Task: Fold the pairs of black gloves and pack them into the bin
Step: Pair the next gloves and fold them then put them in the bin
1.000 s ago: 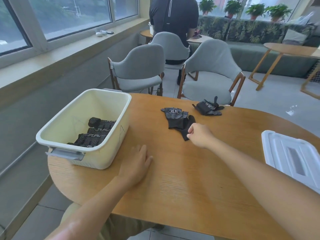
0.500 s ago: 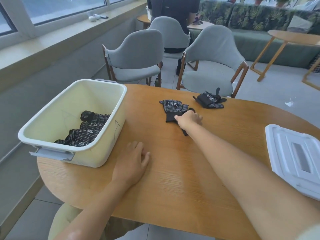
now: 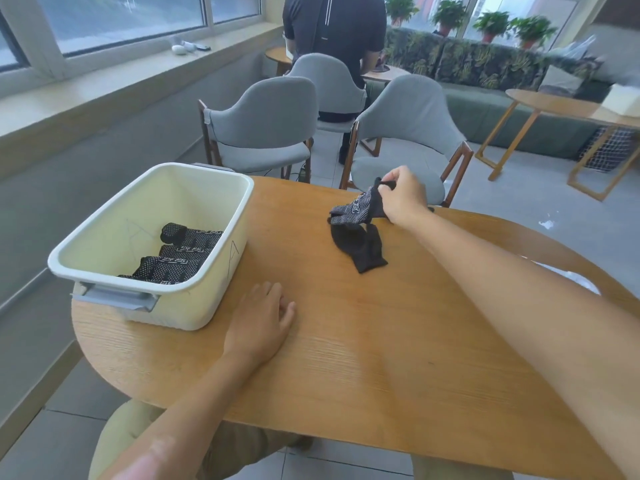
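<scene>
Wooden table (image 3: 346, 358), right hand (image 3: 403, 195) pinching dotted glove (image 3: 356, 211), left hand (image 3: 263, 322) flat, empty

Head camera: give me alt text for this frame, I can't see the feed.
The right hand pinches a dotted black glove, lifting it off a plain black glove on the wooden table. The left hand rests flat on the table beside a cream bin holding folded gloves.

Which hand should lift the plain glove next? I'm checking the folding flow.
Left hand: it rests flat and free on the table. The right hand already pinches the dotted glove above the plain glove.
</scene>
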`<state>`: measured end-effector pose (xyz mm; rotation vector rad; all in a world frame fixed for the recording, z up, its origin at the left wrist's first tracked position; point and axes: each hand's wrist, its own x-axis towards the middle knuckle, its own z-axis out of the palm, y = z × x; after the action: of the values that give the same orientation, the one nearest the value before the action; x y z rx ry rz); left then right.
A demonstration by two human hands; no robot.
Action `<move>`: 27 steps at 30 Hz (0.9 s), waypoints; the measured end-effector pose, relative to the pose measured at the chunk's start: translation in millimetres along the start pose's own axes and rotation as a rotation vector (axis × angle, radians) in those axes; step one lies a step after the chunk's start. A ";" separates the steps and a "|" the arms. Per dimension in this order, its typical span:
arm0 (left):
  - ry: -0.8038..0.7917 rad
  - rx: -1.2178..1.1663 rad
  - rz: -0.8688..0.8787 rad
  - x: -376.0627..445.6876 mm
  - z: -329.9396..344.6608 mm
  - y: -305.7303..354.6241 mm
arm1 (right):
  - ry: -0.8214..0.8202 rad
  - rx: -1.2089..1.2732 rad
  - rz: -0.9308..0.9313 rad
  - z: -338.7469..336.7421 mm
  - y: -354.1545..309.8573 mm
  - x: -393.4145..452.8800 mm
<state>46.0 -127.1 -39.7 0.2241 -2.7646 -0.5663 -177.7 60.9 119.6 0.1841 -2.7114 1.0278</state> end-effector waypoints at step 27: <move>-0.017 -0.007 -0.015 1.3 0.2 -1.0 | -0.261 -0.319 -0.199 21.1 56.9 -163.1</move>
<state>44.8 -128.2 -39.9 0.2392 -2.7789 -0.5838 -35.4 94.7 25.3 0.5495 -2.9645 0.5389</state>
